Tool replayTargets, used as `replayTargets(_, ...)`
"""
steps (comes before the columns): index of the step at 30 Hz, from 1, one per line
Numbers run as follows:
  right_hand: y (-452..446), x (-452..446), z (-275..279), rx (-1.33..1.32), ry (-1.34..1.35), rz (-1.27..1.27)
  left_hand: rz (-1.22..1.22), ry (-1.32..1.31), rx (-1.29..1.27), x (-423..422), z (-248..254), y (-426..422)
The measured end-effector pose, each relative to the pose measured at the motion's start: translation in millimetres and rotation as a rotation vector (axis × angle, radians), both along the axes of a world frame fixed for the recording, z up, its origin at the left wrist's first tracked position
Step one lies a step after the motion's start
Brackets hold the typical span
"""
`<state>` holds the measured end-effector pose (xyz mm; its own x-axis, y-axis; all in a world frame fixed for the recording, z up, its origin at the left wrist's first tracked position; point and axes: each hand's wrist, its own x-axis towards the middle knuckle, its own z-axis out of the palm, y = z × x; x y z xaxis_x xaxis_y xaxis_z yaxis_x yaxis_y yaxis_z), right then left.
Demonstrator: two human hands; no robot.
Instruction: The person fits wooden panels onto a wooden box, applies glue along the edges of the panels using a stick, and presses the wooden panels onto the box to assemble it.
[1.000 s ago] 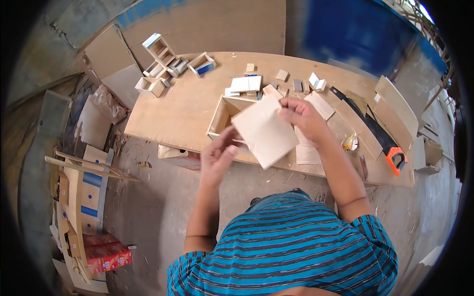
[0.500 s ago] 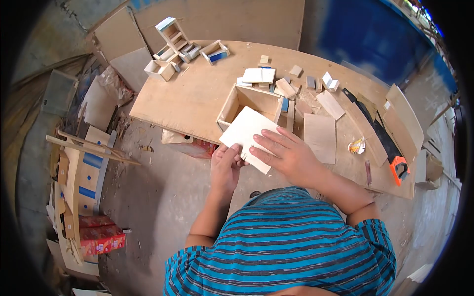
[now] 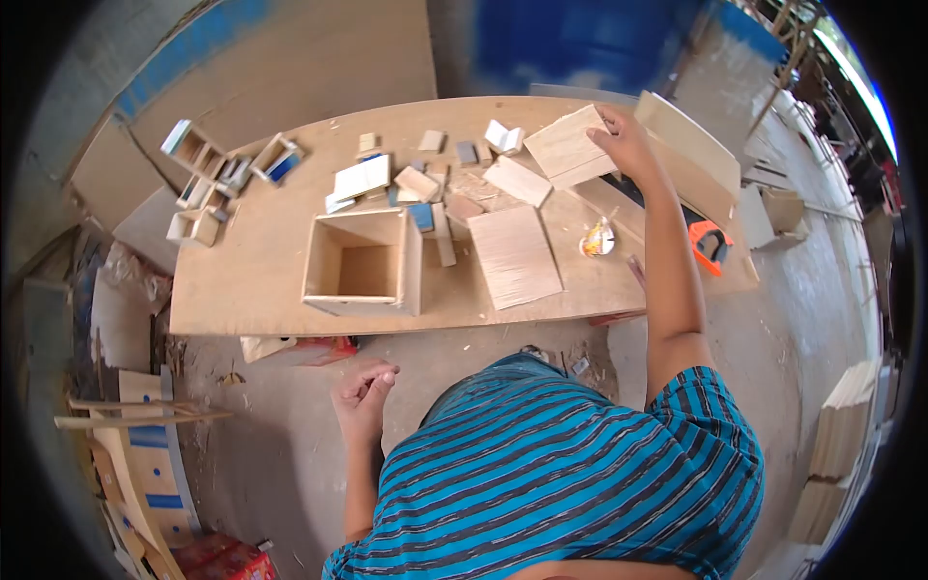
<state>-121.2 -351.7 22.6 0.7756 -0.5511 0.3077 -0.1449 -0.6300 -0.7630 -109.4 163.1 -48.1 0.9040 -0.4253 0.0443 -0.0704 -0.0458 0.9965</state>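
My right hand (image 3: 630, 145) reaches over the far right of the table and grips a squarish thin wooden board (image 3: 568, 153) by its right edge, thumb on top. The board is tilted, above the saw. My left hand (image 3: 362, 394) hangs in front of the table's near edge, fingers curled and thumb against them, with nothing visible in it. An open-topped wooden box (image 3: 410, 261) stands on the table beyond my left hand. Right of the box lies a flat wooden panel (image 3: 517, 259).
Wood offcuts and a white-faced piece (image 3: 362, 178) lie behind the box. Small wooden frames (image 3: 196, 184) stand at the table's far left. A cup (image 3: 597, 238) and an orange-handled saw (image 3: 711, 249) are at the right, with a leaning board (image 3: 691, 159) behind them.
Both hands were on a pale board in front of the box. Now they are apart: my right hand is far right with a board, my left is off it and lower. The view has turned right.
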Motion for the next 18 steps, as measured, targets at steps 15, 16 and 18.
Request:
replayTargets(15,-152.9,-127.1,-76.6,0.445,-0.103,-0.331,-0.234,0.085,0.043,-7.3,-22.0,-91.5)
replayTargets(16,-165.0,-138.8,-93.3,0.447,-0.134,-0.34,-0.228,0.067,0.039,-8.8,-22.8,-95.7)
replayTargets(18,-185.4,-150.5,-126.1,0.46,-0.187,-0.341,-0.217,0.097,0.106,-10.2,-24.9,-104.8)
